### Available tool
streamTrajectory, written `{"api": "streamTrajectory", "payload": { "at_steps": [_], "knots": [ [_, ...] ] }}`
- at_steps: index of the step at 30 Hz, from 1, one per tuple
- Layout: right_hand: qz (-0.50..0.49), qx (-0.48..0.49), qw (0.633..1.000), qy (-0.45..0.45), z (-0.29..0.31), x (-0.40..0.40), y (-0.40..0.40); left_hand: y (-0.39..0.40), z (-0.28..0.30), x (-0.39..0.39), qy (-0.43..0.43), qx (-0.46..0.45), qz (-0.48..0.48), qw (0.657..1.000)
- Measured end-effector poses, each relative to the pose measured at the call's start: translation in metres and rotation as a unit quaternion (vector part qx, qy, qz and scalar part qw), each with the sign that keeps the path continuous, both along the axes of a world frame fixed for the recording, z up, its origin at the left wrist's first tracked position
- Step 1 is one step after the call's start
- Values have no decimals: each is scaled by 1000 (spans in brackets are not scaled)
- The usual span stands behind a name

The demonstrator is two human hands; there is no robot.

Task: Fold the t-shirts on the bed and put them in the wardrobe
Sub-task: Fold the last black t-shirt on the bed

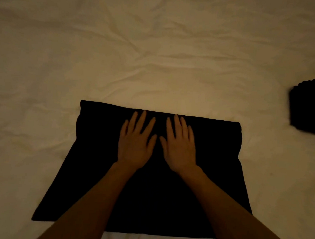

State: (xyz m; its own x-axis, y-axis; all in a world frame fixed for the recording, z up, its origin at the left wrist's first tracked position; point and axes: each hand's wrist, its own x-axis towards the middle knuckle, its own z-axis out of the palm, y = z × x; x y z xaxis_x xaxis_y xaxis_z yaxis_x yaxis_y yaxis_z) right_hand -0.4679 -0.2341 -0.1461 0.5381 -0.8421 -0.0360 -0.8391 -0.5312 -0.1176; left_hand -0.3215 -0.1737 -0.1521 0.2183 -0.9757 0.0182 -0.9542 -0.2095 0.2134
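Forearms nearest us, reaching over black t-shirt (pixel 98 180) spread on bed (pixel 156 55). Left hand (pixel 135 147), right hand (pixel 180 148) flat, fingers straight, gripping nothing, pressing far fold, likely smoothing it flat. Dark folded pile (pixel 308 107) waits at right edge. No readable labels; wardrobe unseen.

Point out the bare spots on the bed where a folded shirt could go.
Bare sheet spreads beyond the black t-shirt's far edge and to its left. A narrower strip lies between it and the dark pile at right. The near middle is taken: left hand and right hand press the shirt.
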Motion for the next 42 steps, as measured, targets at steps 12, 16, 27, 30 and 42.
{"api": "streamTrajectory", "payload": {
  "at_steps": [12, 16, 27, 30, 42],
  "knots": [
    [-234, 47, 971, -16, 16, -138, -64, 50, 23, 149, 161, -12, 206, 965],
    [-361, 170, 901, -169, 33, -143, -76, 28, 40, 155, 317, -34, 344, 883],
    [-431, 347, 732, -398, 48, -147, -81, 16, 56, 159, 506, 35, 354, 786],
    [-417, 323, 724, -445, 56, -146, -70, 26, 63, 154, 523, -12, 337, 783],
    [-321, 288, 747, -507, 90, -185, 12, 110, 99, 128, 513, -120, 238, 816]
  ]
}}
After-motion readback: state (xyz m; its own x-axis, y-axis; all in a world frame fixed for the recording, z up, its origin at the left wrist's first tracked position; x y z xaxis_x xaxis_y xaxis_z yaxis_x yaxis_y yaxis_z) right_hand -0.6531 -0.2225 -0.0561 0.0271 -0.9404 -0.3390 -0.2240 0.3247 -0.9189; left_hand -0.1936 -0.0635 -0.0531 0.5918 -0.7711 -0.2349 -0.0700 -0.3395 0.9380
